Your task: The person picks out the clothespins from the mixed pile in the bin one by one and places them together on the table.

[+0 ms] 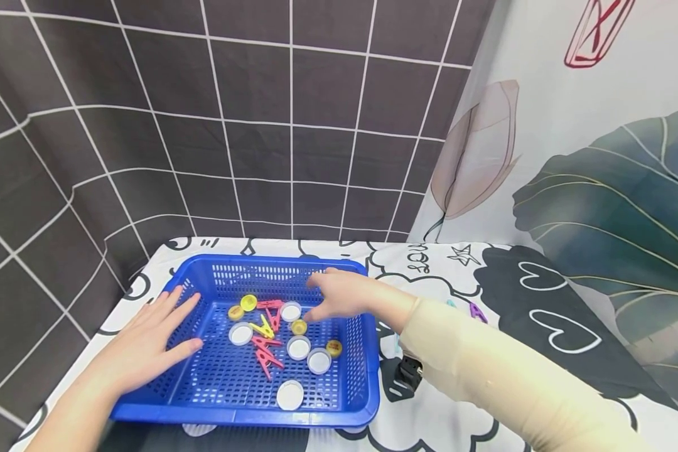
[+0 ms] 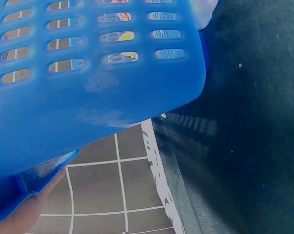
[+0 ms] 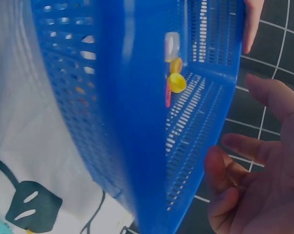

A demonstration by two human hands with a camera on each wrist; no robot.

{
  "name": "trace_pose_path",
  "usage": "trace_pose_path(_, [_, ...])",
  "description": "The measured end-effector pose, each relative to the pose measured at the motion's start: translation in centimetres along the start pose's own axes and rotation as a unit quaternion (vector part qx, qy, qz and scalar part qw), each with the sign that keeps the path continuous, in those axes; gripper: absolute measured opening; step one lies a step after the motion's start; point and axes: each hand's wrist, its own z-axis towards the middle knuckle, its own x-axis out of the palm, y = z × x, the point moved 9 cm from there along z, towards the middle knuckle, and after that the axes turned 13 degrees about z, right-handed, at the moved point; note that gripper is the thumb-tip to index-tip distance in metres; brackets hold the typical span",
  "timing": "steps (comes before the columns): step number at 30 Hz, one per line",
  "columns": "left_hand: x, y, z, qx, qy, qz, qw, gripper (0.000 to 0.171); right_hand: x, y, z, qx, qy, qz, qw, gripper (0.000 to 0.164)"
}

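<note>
A blue plastic basket [image 1: 231, 415] holds several white caps [image 1: 290, 395], yellow caps [image 1: 248, 302], red clothespins [image 1: 265, 361] and a yellow clothespin [image 1: 264, 326]. My left hand [image 1: 152, 339] is at the basket's left rim, fingers spread and thumb pointing inward over the basket. Above the right part of the basket is my right hand [image 1: 339, 294], with thumb and index finger apart and nothing between them. In the right wrist view, the right hand [image 3: 268, 165] has its lower fingers loosely bent beside the basket rim. The left wrist view mostly shows the basket's perforated wall [image 2: 98, 83].
The basket stands on a white cloth [image 1: 429, 427] with black drawings. A purple clothespin [image 1: 477, 312] lies to the right, beyond my right sleeve [image 1: 474, 370]. A small black device [image 1: 409, 371] is at the right wrist. Dark tile-patterned fabric [image 1: 260, 150] hangs behind.
</note>
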Motion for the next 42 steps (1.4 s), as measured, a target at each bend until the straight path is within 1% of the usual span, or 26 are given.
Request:
trace_pose_path(5, [0.0, 0.0, 0.0, 0.0, 0.0, -0.002, 1.0, 0.073, 0.2, 0.9, 0.5, 0.002, 0.015, -0.018, 1.0, 0.064])
trace_pose_path(13, [0.0, 0.1, -0.1, -0.002, -0.003, 0.0, 1.0, 0.074, 0.6, 2.5, 1.7, -0.006, 0.024, -0.019, 0.999, 0.065])
trace_pose_path(20, [-0.1, 0.1, 0.0, 0.002, -0.012, 0.008, 0.9999, 0.074, 1.4, 3.4, 2.8, -0.012, 0.032, 0.003, 0.999, 0.065])
trace_pose_path(23, [0.0, 0.1, 0.0, 0.0, -0.007, 0.007, 0.9999, 0.075, 1.9, 3.3, 3.3, -0.018, 0.035, 0.009, 0.999, 0.064])
trace_pose_path(28, [0.0, 0.1, 0.1, -0.001, -0.002, 0.006, 1.0, 0.075, 2.5, 3.2, 4.1, -0.039, 0.028, 0.021, 0.999, 0.062])
trace_pose_path(32, [0.0, 0.2, 0.2, -0.002, -0.002, 0.01, 0.9999, 0.075, 3.0, 3.3, 4.8, -0.06, 0.027, 0.041, 0.997, 0.06])
trace_pose_path(36, [0.1, 0.3, 0.2, -0.003, 0.0, 0.013, 0.9999, 0.075, 3.9, 3.4, 5.3, -0.085, 0.048, 0.059, 0.993, 0.058])
trace_pose_path(42, [0.1, 0.3, 0.2, -0.005, 0.001, 0.011, 0.9999, 0.075, 5.9, 3.1, 5.9, -0.11, 0.092, 0.08, 0.986, 0.059])
